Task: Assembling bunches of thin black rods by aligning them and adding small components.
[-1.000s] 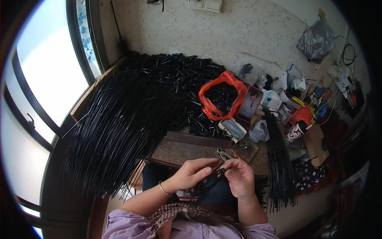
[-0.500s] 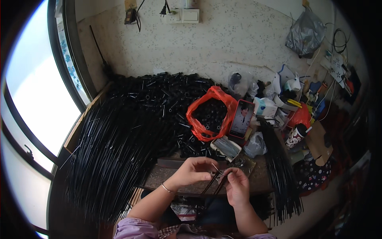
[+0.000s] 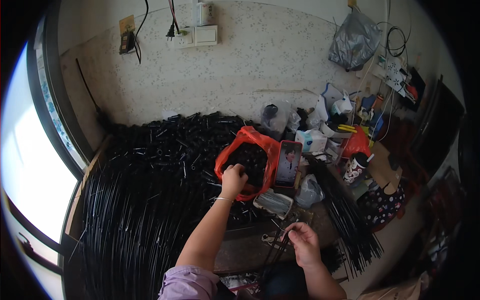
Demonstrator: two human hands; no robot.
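Note:
My left hand (image 3: 234, 181) reaches into a red plastic bag (image 3: 223, 156) that holds many small black parts (image 3: 254, 159). Its fingers curl down among the parts; their tips are hidden, so what they grasp cannot be made out. Lower right, over the table's front edge, my right hand (image 3: 304, 244) is closed in a pinch on a few thin black cables (image 3: 274, 254). Their lower lengths hang toward my lap, and one short end sticks out to the left of the fingers. Just beyond this hand sits a white tray of thin grey pins (image 3: 275, 203).
A large bundle of long black cables (image 3: 125, 235) covers the left, below a heap of black tubular parts (image 3: 170, 145). A phone (image 3: 288, 165) leans beside the bag. Another cable bundle (image 3: 350, 225), a patterned cup (image 3: 355, 167) and clutter stand right. Windows line the left.
My left hand has left the cable ends and moved up and left into the red bag. My right hand keeps the cables, slightly lower. The whole view has shifted.

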